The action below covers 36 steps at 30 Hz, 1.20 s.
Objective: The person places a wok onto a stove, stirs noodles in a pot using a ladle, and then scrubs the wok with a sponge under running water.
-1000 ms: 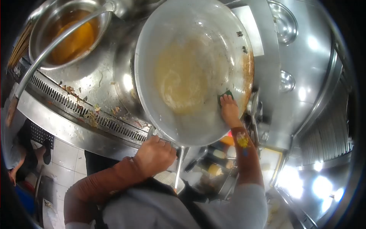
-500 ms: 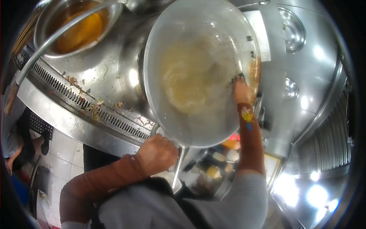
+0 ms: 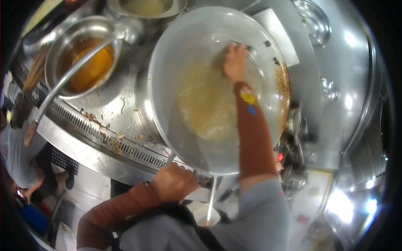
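A large grey metal wok (image 3: 165, 92) fills the middle of the head view, with cloudy yellowish water (image 3: 205, 108) pooled in its bottom. My left hand (image 3: 175, 183) is closed around the wok's handle (image 3: 170, 157) at the near rim. Inside the wok, my right hand (image 3: 235, 63) presses a dark scouring pad (image 3: 248, 47) against the far wall, its fingers spread over it. Most of the pad is hidden under the hand. Brown residue (image 3: 282, 83) and dark specks cling to the wok's right side.
Left of the wok stands a steel pot (image 3: 49, 69) of amber liquid, with a long-handled ladle (image 3: 71, 71) across it. Another pot (image 3: 178, 9) is behind. Food scraps lie along the slotted drain (image 3: 104, 136). A person (image 3: 25, 154) is at far left.
My right hand has moved from the wok's right wall up and left to the far wall with the scouring pad. My left hand stays on the handle. The view has shifted slightly.
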Available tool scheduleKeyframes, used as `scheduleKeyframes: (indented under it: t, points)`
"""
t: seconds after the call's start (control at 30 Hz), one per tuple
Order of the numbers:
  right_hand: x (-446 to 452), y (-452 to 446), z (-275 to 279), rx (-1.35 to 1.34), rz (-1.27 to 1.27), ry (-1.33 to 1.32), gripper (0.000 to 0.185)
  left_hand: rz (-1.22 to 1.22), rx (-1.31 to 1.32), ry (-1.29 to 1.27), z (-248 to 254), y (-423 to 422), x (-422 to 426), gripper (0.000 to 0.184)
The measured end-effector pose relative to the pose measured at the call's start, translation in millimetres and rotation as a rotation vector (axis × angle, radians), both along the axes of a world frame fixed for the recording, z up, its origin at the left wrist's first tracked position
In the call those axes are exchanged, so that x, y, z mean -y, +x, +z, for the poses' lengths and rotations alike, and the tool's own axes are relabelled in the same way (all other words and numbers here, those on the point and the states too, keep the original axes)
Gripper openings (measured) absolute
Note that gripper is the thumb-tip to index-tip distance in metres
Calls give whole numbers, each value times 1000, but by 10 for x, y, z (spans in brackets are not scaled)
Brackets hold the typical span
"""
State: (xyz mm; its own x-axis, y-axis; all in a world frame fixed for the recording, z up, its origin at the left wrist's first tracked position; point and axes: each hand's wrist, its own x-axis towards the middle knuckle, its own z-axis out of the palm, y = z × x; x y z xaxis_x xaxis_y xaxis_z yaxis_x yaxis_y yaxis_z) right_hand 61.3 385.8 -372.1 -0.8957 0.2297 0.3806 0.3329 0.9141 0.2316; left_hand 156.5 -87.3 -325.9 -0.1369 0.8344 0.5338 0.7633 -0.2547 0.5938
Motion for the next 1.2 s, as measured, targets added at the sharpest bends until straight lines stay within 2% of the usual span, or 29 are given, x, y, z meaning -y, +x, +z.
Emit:
scheduleKeyframes:
  t: [0.03,0.07,0.1,0.2,0.37,0.5,0.57,0.6,0.67,0.7,0.8,0.9,0.97,1.03,1.1,1.17,1.2]
  points:
    - [247,-160,-161,-116,143,-139,56,3,-5,-11,21,-22,-12,19]
    - [507,-235,-271,-71,126,-209,56,0,-2,-20,35,-17,-18,20]
    - [897,-197,-202,25,84,-363,53,-9,9,-27,50,8,-15,21]
    - [1706,194,72,323,118,-548,52,-44,-6,-57,62,14,-30,25]
    - [2140,1005,65,490,157,-755,57,-17,-95,-110,137,24,2,26]
    - [2078,1706,410,703,-69,-789,59,-30,-42,-36,122,-9,-1,27]
    - [1853,1766,624,867,-268,-825,62,-36,-53,-26,101,-5,3,27]
    - [1797,1686,784,1092,-335,-500,63,-43,-23,-35,83,7,5,25]
    - [1465,1621,842,1023,-431,-208,65,-58,27,-54,50,16,0,22]
    - [1050,1708,588,758,-452,-252,67,-33,-46,-26,125,-16,1,24]
    - [494,1193,523,587,-550,-145,67,-61,-22,-28,123,-30,-6,25]
    - [336,390,260,153,-520,-243,72,-62,-5,-24,139,-56,-25,25]
    - [477,-228,210,-17,-552,-458,72,-57,9,-4,71,-27,-22,26]
    - [654,-650,104,-207,-398,-620,70,-53,-10,-13,32,-7,-5,27]
    - [863,-933,69,-40,-155,-550,70,-51,-34,-16,28,1,2,28]
    - [1493,-1000,127,-288,-120,-963,72,-47,-57,-17,26,5,1,30]
    - [1776,-960,143,-258,-72,-1049,73,-52,-61,-23,16,16,10,30]
